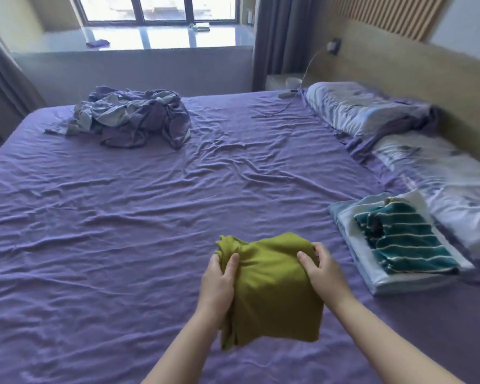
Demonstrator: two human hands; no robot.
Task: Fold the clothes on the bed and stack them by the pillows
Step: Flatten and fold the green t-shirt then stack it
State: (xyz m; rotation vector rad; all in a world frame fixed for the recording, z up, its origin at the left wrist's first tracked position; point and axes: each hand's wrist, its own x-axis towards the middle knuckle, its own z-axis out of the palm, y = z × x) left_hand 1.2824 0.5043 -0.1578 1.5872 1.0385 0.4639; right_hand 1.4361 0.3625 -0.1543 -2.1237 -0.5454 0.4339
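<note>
A folded olive garment (272,289) is held above the bed (122,231) by both hands, the left hand (218,284) at its left edge and the right hand (323,273) at its right edge. On each hand the thumb is laid over the top face and the fingers are curled underneath, closed on the cloth; by this two-sided grip the folds are probably kept from slipping open while the bundle is carried. The lower part is left hanging loose below the hands. To the right, a stack (394,245) of folded pieces, topped by a teal striped item (405,239), is set touching the near pillow (441,187), apparently as the collecting point the task names. A heap (133,117) of unfolded clothes is left at the far left of the bed, well apart from the stack, so more folding is judged to remain. No brand, label or readable writing is seen anywhere.
</note>
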